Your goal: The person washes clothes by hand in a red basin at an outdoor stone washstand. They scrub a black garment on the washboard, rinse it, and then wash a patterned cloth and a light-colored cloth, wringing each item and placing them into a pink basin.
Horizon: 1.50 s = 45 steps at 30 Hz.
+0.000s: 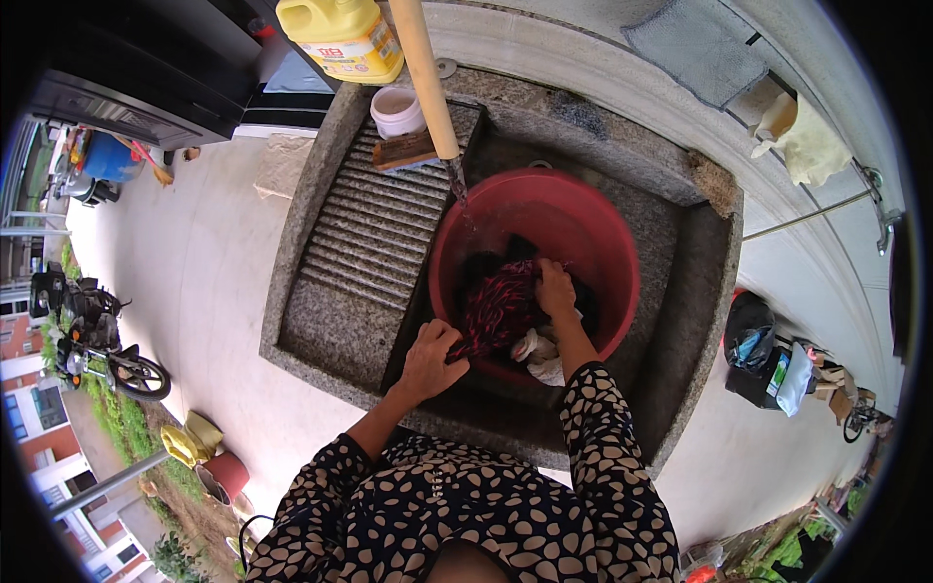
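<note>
A red plastic basin (612, 243) stands in a grey stone sink (680, 219), with a black garment with red streaks (496, 306) bunched inside it. My left hand (428, 358) grips one end of that garment over the basin's near left rim. Further in, my right hand (555, 290) is closed on its other side. A white cloth (539, 355) lies crumpled beside my right forearm, and darker fabric sits behind the patterned piece. Water trickles into the basin from a spout below a wooden-coloured pipe (428, 78).
Left of the basin is a ribbed stone washboard (374, 233). A scrubbing brush (403, 150), a white tub (397, 112) and a yellow jug (340, 39) stand at its far end. A grey cloth (695, 49) hangs on the wall; a motorcycle (97, 340) is parked at far left.
</note>
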Each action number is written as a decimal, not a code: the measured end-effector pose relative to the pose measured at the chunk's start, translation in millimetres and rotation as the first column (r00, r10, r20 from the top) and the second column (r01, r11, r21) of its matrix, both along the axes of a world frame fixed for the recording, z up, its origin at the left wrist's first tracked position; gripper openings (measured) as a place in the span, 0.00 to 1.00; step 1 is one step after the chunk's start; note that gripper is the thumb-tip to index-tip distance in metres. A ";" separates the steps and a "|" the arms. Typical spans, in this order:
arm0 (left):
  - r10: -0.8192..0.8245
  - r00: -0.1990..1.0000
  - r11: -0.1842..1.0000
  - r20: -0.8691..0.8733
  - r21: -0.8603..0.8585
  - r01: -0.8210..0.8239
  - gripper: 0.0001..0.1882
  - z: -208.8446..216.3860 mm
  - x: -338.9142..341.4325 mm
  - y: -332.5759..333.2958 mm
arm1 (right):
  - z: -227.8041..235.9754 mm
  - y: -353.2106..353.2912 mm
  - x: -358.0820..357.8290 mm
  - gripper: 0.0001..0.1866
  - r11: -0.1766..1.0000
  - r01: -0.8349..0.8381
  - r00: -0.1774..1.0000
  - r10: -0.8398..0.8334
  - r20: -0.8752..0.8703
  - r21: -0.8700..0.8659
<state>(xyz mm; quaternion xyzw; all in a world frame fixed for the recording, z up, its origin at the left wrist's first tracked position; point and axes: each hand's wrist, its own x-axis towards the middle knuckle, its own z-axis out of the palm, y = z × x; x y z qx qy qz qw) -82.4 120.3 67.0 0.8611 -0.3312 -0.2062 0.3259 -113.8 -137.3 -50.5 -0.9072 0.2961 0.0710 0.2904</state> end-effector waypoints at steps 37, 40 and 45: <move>0.160 0.752 0.962 -0.640 0.271 0.027 0.30 -77.7 62.5 -114.7 | -44.9 -24.8 47.8 0.24 0.925 0.378 0.925 -0.378 0.026 -0.015; -0.231 0.924 0.750 -0.304 0.550 0.368 0.22 -104.6 49.5 -122.2 | -43.6 -11.1 46.3 0.24 1.000 0.011 0.999 -0.010 -0.043 0.005; -0.076 0.973 0.966 -0.217 0.226 0.126 0.20 -103.0 54.0 -113.8 | -48.6 -44.6 45.0 0.22 0.886 0.436 0.898 -0.440 0.015 -0.158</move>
